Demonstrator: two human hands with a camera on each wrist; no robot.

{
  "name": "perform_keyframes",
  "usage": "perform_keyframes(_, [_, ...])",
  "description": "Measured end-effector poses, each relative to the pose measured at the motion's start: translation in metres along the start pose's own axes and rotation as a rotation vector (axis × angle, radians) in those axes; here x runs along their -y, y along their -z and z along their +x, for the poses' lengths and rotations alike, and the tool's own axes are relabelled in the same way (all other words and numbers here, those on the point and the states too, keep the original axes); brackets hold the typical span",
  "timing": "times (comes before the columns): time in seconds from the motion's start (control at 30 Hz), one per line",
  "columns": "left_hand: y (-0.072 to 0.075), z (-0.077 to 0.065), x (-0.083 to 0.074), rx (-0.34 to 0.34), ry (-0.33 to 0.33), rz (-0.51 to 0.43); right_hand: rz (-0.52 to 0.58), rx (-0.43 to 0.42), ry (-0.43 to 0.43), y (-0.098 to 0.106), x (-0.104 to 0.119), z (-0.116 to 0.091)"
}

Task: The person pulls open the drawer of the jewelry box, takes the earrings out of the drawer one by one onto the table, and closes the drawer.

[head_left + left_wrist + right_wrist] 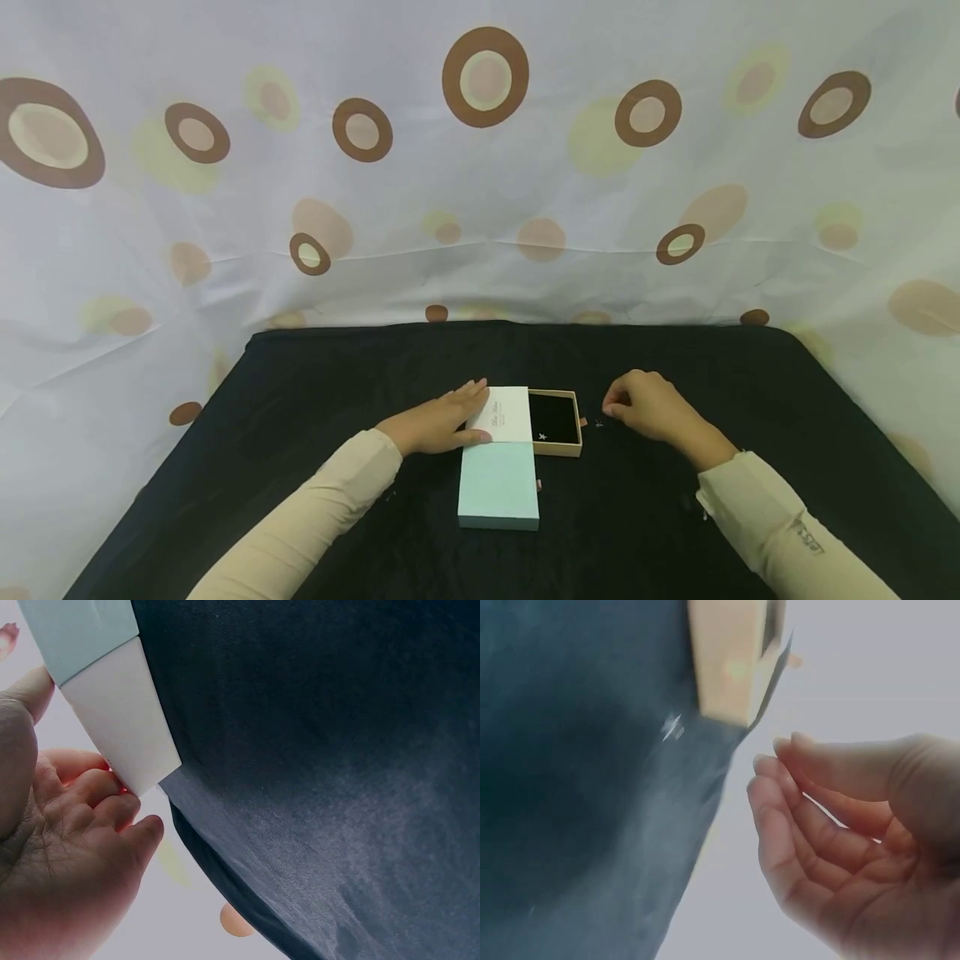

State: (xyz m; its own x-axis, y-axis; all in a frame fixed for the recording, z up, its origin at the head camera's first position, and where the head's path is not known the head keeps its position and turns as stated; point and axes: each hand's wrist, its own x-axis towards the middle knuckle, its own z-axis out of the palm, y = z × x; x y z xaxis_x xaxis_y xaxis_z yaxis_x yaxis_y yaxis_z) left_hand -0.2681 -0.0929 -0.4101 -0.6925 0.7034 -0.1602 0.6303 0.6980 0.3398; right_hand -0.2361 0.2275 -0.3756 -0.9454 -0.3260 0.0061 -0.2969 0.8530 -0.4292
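Observation:
In the head view my left hand (442, 421) lies across the left part of a white box sleeve (513, 414), fingers extended and thumb apart near its front edge. An open drawer (557, 448) with black lining and tan rim sticks out from the sleeve's right; a small silvery star-shaped piece (543, 437) lies inside. My right hand (647, 406) hovers to the right of the drawer. Its fingers bend loosely, thumb tip close to the index finger, and nothing shows between them in the right wrist view. Just left of it another small star-shaped piece (598, 425) lies on the black cloth.
A pale teal box (498, 483) adjoins the white sleeve's near side, with a small pink tab (538, 485) at its right. Black cloth (360, 533) covers the table. A patterned curtain (420, 200) hangs behind and at both sides.

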Motion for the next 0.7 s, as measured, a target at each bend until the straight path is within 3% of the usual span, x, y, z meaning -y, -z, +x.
perform_keyframes(0.3, [0.000,-0.002,0.001,0.005,0.004,-0.007,0.065,-0.006,0.099,-0.015,0.039,0.003])
perform_keyframes(0.7, [-0.002,0.000,0.001,-0.010,-0.001,-0.011,-0.008,0.026,0.073,-0.040,0.057,0.022])
